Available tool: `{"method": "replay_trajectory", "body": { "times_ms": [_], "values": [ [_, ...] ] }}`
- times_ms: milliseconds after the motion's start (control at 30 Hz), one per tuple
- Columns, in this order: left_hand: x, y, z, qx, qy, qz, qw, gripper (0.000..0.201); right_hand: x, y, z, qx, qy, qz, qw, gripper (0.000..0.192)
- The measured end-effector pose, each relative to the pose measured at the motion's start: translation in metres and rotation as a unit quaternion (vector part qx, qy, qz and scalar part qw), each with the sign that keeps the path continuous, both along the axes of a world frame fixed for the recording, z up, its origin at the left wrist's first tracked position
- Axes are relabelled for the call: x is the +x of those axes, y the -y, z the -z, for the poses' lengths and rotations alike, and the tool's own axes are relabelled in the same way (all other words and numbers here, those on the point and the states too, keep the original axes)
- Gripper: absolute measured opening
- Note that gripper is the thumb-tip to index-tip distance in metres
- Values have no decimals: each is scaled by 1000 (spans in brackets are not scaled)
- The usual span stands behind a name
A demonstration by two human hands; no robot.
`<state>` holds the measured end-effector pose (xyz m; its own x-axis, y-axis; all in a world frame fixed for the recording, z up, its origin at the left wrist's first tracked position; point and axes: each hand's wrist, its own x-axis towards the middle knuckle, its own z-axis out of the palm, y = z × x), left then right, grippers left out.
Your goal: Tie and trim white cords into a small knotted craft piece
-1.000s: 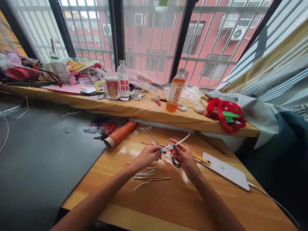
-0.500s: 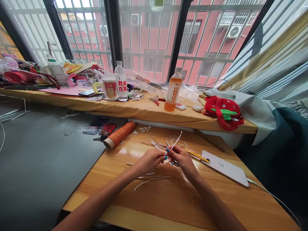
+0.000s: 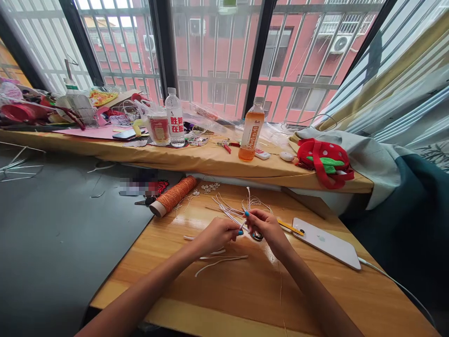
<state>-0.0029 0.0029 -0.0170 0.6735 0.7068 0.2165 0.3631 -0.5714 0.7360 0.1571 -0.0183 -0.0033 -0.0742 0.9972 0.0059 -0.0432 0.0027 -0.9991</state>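
Observation:
Above the wooden table point(image 3: 217, 299), my left hand point(image 3: 222, 234) pinches a short white cord point(image 3: 242, 225) between thumb and finger. Close by on the right, my right hand point(image 3: 264, 227) grips the same cord, its fingers closed. The cord's free end stands up above the right hand. Behind the hands lies a bundle of thin white cords point(image 3: 228, 210). Several cut white cord pieces point(image 3: 222, 262) are in front of the left hand. Partly under the right hand shows a dark metal loop point(image 3: 258, 237), perhaps a scissors handle.
A spool of orange thread point(image 3: 175, 195) lies at the table's back left. To the right are a yellow craft knife point(image 3: 291, 228) and a white phone point(image 3: 326, 243) with a cable. On the ledge stand a tea bottle point(image 3: 251, 131), a water bottle point(image 3: 175, 119) and a red bag point(image 3: 324, 159).
The cord's free end has swung from leaning right to more upright and left. My hands have drawn slightly apart, both still on the cord. The view has shifted a little.

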Motion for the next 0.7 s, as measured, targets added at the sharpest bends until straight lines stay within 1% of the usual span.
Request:
{"method": "replay_trajectory", "body": {
  "times_ms": [133,267,367,533,700],
  "values": [
    [-2,-4,0,-30,-26,8,999,25,-2,1,0,0,46,-12,999,26],
    [-4,-8,-3,-30,4,19,999,24,-2,2,0,5,80,-29,996,27],
    [-5,-9,-4,-58,28,20,998,25,-3,2,-1,4,81,-38,996,28],
    [-4,-8,-1,-102,30,35,994,25,-7,4,-4,-5,71,-48,996,29],
    [-5,-9,-1,-120,47,15,992,24,-6,3,-3,-16,88,-54,994,28]
  ]
}}
